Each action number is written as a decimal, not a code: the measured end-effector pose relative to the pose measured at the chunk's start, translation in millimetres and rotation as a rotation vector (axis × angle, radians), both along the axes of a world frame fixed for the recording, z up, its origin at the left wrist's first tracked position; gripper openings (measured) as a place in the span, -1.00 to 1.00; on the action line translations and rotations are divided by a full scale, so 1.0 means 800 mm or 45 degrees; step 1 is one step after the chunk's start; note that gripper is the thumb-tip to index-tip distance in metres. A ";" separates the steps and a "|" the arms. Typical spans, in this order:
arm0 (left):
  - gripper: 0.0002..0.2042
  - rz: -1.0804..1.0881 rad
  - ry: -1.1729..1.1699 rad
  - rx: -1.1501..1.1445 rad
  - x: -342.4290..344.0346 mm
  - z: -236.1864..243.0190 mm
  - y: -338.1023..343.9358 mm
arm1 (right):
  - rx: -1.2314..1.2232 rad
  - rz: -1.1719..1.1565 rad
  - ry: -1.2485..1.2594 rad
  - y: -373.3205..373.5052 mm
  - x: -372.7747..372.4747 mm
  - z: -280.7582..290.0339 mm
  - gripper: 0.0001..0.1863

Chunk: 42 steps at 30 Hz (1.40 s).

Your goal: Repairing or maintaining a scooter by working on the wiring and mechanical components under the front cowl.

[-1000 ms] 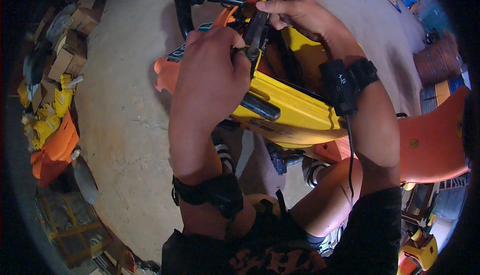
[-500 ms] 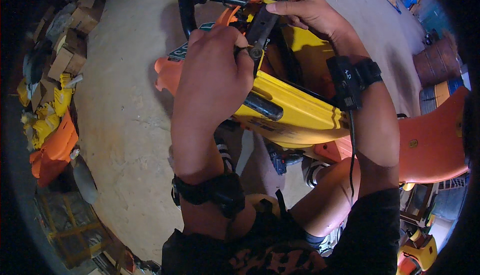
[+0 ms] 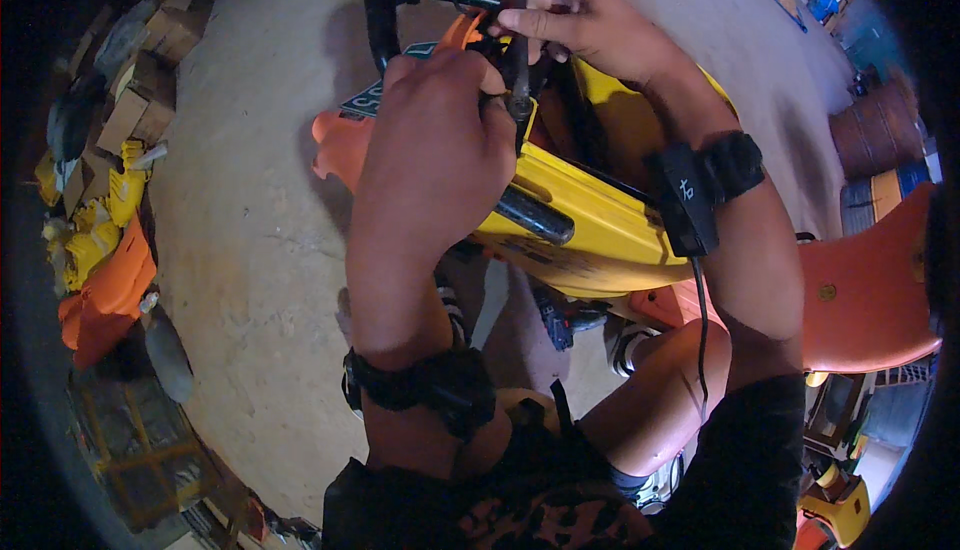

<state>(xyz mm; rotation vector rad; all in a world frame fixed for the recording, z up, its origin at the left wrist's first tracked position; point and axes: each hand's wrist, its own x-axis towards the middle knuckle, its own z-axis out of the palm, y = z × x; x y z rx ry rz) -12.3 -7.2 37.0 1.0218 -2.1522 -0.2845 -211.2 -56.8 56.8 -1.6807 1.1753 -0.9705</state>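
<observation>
A curved orange plastic panel (image 3: 108, 295) lies far left, below creased cardboard boxes (image 3: 150, 115). The left hand (image 3: 425, 150) curls tight, whatever it grips hidden. Just beside it, a slim, dark metal bar (image 3: 521, 72) with a rounded end rests by ridged yellow plastic bodywork (image 3: 600, 218); the right hand (image 3: 605, 30) pinches its upper part between thumb and fingers.

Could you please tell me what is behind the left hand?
Past the left hand, an orange panel and part of a green plate show on its left; the yellow body panel on its right. What the palm covers is hidden.
</observation>
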 end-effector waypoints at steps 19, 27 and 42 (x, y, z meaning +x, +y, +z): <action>-0.83 -0.028 0.026 -0.029 0.006 0.006 0.006 | -0.186 0.244 0.018 0.001 0.028 -0.018 -0.31; -0.72 -0.411 0.276 -0.196 0.054 0.087 0.096 | -0.258 0.271 0.193 -0.008 0.034 -0.010 -0.24; -0.70 -0.716 0.549 0.261 -0.037 0.027 0.158 | -0.097 0.388 0.017 -0.004 0.013 -0.010 -0.34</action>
